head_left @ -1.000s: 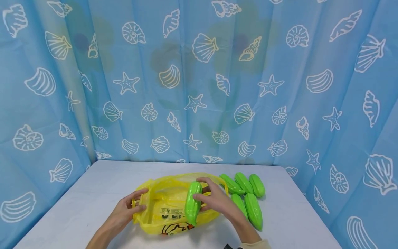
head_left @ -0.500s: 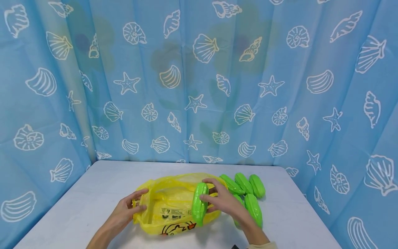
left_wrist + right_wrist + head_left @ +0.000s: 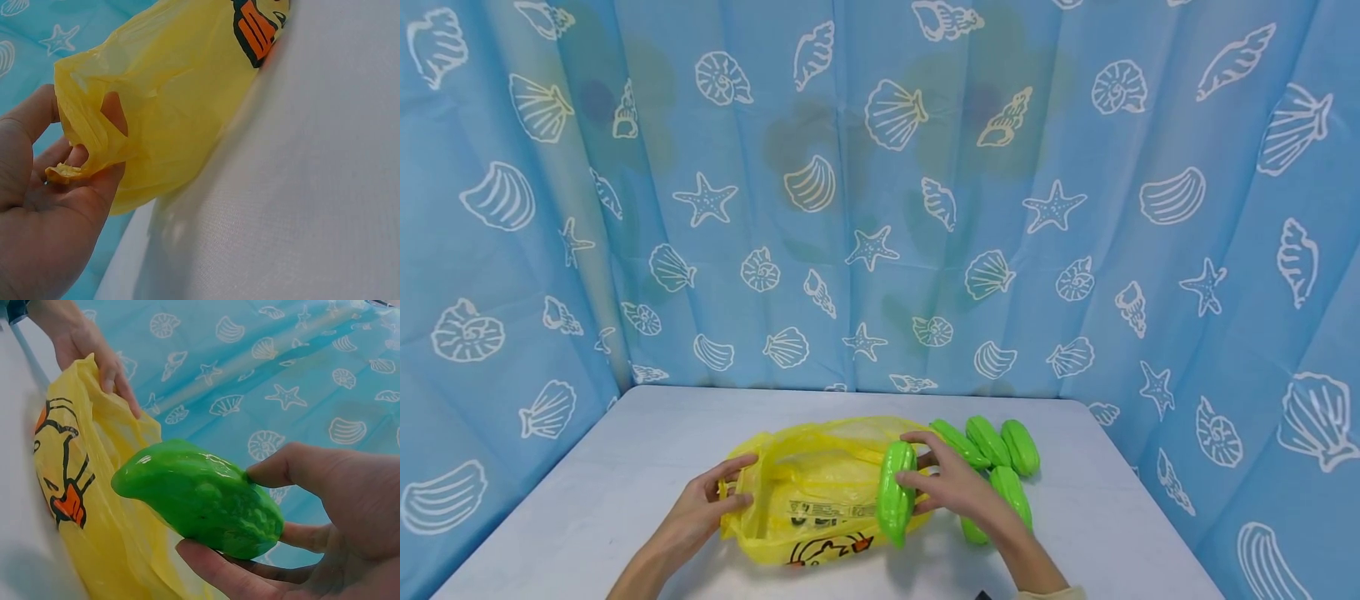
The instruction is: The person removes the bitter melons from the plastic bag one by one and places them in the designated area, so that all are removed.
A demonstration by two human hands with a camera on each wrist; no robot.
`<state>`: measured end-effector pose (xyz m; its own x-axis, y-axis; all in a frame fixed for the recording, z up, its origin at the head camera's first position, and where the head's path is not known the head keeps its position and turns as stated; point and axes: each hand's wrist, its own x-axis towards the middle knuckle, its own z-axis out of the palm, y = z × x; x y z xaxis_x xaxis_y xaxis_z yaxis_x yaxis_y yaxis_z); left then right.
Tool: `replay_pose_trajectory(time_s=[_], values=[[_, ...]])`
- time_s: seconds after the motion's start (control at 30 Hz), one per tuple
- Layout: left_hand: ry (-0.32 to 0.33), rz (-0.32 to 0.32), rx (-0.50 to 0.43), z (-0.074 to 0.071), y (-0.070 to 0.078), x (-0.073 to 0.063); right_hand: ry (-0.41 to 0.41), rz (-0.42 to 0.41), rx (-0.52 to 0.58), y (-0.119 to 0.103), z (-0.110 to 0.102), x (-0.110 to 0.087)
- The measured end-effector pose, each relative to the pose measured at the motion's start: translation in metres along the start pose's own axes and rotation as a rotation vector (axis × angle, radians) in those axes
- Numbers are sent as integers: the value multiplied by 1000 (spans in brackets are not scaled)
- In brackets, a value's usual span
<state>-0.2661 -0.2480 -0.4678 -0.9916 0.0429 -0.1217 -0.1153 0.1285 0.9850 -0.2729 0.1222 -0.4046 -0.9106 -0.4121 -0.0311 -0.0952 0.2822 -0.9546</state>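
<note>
My right hand [image 3: 958,482] holds a glossy green bitter melon [image 3: 895,492] between thumb and fingers, over the right end of a yellow plastic bag [image 3: 760,542]. The right wrist view shows the melon's bumpy, ridged skin [image 3: 194,494] and its blunt tapered tip pointing toward the bag. The bag lies on its side on the table, mouth spread wide, with a black and orange print on its front. At the bag's left end my left hand [image 3: 700,504] grips the gathered edge; in the left wrist view thumb and fingers close around the yellow film [image 3: 87,134].
Several more green bitter melons [image 3: 1021,450] lie grouped on the table right of the bag, partly behind my right hand and forearm. A white cloth covers the table [image 3: 1120,517]. Blue curtains [image 3: 880,208] with white shell prints hang behind and on both sides.
My right hand has moved to the right with the bitter melon, from over the bag's middle to its right end. The left hand and the bag stay nearly still.
</note>
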Motion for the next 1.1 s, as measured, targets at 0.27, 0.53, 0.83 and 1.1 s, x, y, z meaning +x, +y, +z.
replay_pose_trajectory(time_s=[0.27,0.53,0.83,1.1], values=[[14,-7,12,0,-1,0,-9,8,-28,4,-7,-6],[6,-11,16,0,0,1,-22,20,-32,8,-18,-9],[28,-13,28,3,1,-2,-23,56,-14,12,-28,-15],[17,-8,14,3,2,-1,-8,83,-32,16,-40,-20]])
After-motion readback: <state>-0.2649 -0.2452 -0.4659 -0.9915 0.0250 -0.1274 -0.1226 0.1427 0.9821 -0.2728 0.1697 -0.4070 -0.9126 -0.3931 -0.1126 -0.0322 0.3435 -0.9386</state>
